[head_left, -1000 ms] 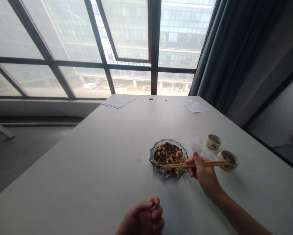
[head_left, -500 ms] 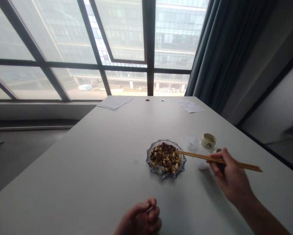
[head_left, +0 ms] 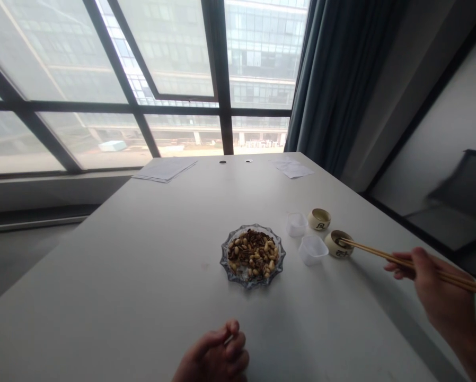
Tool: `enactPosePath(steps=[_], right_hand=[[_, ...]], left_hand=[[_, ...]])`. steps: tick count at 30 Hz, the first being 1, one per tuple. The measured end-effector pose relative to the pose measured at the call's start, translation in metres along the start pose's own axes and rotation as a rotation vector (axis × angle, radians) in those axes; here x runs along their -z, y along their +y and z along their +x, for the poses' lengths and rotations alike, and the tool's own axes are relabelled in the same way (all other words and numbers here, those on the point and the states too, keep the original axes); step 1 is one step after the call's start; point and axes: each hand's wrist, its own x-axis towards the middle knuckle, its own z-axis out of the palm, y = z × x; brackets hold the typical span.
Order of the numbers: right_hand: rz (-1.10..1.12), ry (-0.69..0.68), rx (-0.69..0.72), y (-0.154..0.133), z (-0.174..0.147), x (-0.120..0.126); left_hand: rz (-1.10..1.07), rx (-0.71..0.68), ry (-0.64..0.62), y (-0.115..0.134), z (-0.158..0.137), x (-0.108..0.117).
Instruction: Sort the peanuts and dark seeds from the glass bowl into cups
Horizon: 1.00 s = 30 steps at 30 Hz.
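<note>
My right hand grips a pair of wooden chopsticks. Their tips reach inside the nearer cream cup, which has dark lettering on its side. A small pale piece, perhaps a nut, shows at the tips. To the left, a scalloped glass dish carries a mix of nuts and dark seeds, with pale peanuts and pistachio-like nuts among them. My left hand rests low in front of the dish, its fingers curled closed and nothing visible in them.
Two clear plastic tubs stand between the dish and the cups. Behind the nearer cup is a second cream cup. Papers lie at the far left of the white table, and a loose sheet at the far right. Windows and a dark curtain stand beyond.
My right hand has moved right, taking the chopstick tips from the nut dish to inside the nearer cup. The view has turned slightly right. My left hand keeps its curled pose.
</note>
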Motion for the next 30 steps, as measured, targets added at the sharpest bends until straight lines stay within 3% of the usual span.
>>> enactPosePath(steps=[5,11,13,16,19,21,25,30], right_hand=[[-0.051,0.038,-0.041,-0.014,-0.007,-0.007],[-0.005,0.003,0.046,-0.062,-0.02,-0.028],[0.044,-0.141,0.105,-0.079,-0.028,-0.046],[0.103,-0.533,0.127,-0.102,-0.038,-0.078],[0.059,-0.879,0.118,-0.12,-0.044,-0.109],[-0.001,-1.02,0.116,-0.126,-0.046,-0.124],[-0.064,-1.145,0.116,-0.127,-0.047,-0.143],[-0.063,-1.183,0.089,-0.117,-0.045,-0.149]], left_hand=[[-0.011,-0.005,0.023,-0.001,-0.003,-0.001],[-0.001,0.015,-0.008,0.0,-0.002,0.003],[0.01,0.018,-0.013,0.001,-0.001,0.003],[0.019,0.006,-0.016,0.002,-0.002,0.003],[0.053,-0.004,-0.037,0.002,-0.002,0.005],[0.082,-0.009,-0.051,0.003,-0.002,0.007],[0.108,-0.022,-0.058,0.003,0.0,0.011],[0.104,-0.033,-0.061,0.005,0.002,0.012]])
